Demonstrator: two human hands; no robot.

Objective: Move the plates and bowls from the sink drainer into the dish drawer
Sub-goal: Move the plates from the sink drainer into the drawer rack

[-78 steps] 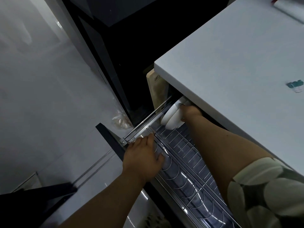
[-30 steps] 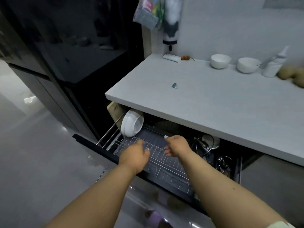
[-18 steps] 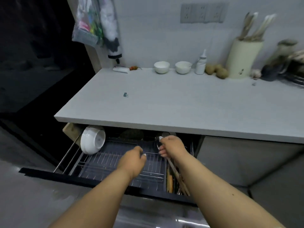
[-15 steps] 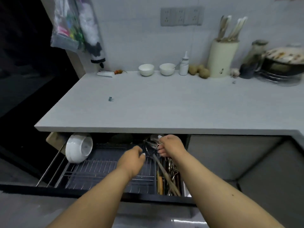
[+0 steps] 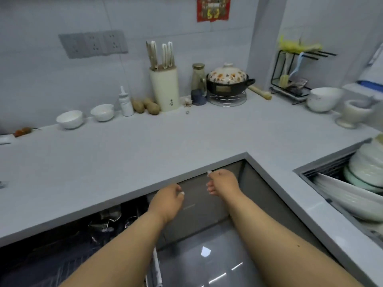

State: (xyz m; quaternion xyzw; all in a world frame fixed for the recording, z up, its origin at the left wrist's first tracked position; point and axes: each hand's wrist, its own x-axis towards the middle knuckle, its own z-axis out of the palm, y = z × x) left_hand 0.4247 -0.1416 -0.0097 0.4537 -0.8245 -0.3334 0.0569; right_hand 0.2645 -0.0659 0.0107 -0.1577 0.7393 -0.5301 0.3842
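Observation:
The sink drainer (image 5: pixel 323 171) sits at the right edge, sunk into the counter. White plates (image 5: pixel 350 197) lean in it beside a stack of white and pale green bowls (image 5: pixel 366 168). The dish drawer (image 5: pixel 62 245) stands pulled out at lower left, dark, with utensils in its right compartment. Both my hands hover in front of the counter's inner corner. My left hand (image 5: pixel 166 203) is empty with loosely curled fingers. My right hand (image 5: pixel 222 183) is empty too, fingers slightly apart. Neither touches any dish.
The grey L-shaped counter (image 5: pixel 145 146) carries two small white bowls (image 5: pixel 70 120), a squeeze bottle, potatoes, a knife block (image 5: pixel 164 88), a lidded pot (image 5: pixel 228 81), a large white bowl (image 5: pixel 323 99) and a mortar (image 5: pixel 352 113). A glossy floor lies below my arms.
My view has swung right from the open drawer to the counter corner and sink drainer. Both hands lifted off the drawer rack and now hang free; the white bowl stays in the drawer, out of view.

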